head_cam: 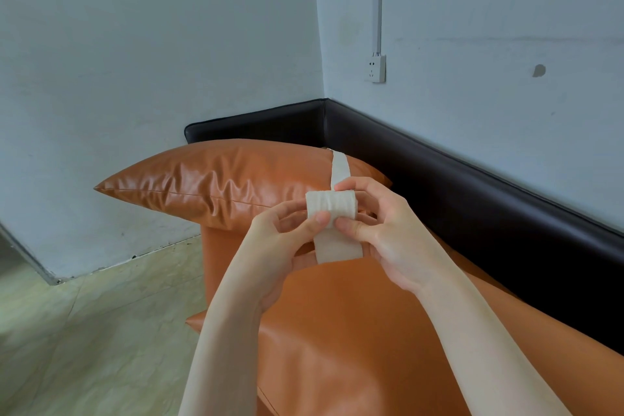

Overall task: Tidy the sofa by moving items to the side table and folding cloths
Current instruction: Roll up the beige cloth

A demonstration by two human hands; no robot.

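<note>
A narrow cream cloth strip is partly rolled into a small bundle in front of me, above the orange sofa seat. My left hand pinches the bundle's lower left side with thumb and fingers. My right hand grips its right side, thumb pressed on the front. One loose end runs up over the orange cushion; the other end hangs down between my hands. No side table is in view.
The sofa's black backrest runs along the wall to the right and behind the cushion. A wall socket sits above the corner. Pale tiled floor lies to the left of the sofa.
</note>
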